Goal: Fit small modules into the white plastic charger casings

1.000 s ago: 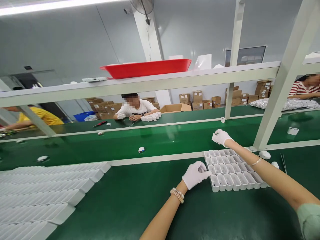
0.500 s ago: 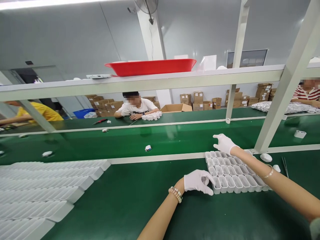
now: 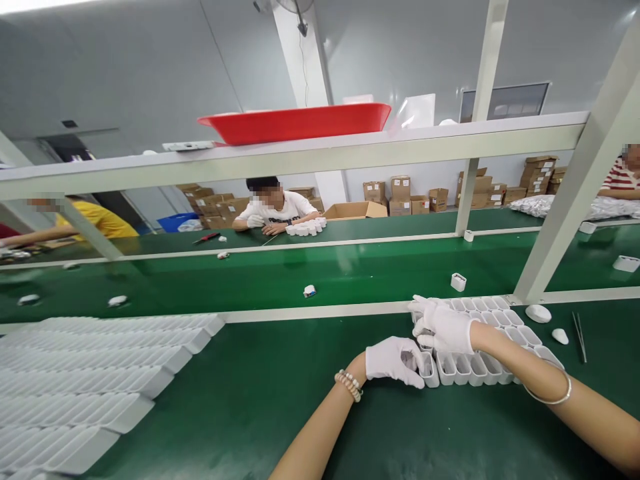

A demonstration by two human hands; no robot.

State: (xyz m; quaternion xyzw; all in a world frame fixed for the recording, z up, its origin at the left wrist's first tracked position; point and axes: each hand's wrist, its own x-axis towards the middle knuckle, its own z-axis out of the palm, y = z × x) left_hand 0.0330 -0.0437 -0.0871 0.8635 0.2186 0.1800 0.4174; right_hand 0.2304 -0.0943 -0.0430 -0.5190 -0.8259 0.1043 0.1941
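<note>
Open right hand (image 3: 444, 327) rests on the white cases (image 3: 471, 368); left hand (image 3: 393, 360) grips their corner.

free green table (image 3: 260, 407) from 6 to 9 o'clock of the left hand (image 3: 393, 360), wide pass. far 9 o'clock blocked by white tray stacks (image 3: 100, 380). 3 o'clock filled by the block of white cases (image 3: 515, 320), right hand (image 3: 445, 327) lying over its left part. past it at 3: two white oval parts (image 3: 539, 313), tweezers (image 3: 579, 327). slanted frame post (image 3: 565, 213) stands at 2 o'clock, foot just beside the block's far corner. 12 o'clock belt (image 3: 350, 273) mostly free, one lone white case (image 3: 458, 282), one small part (image 3: 310, 291). shelf rail (image 3: 300, 157) limits height above.
</note>
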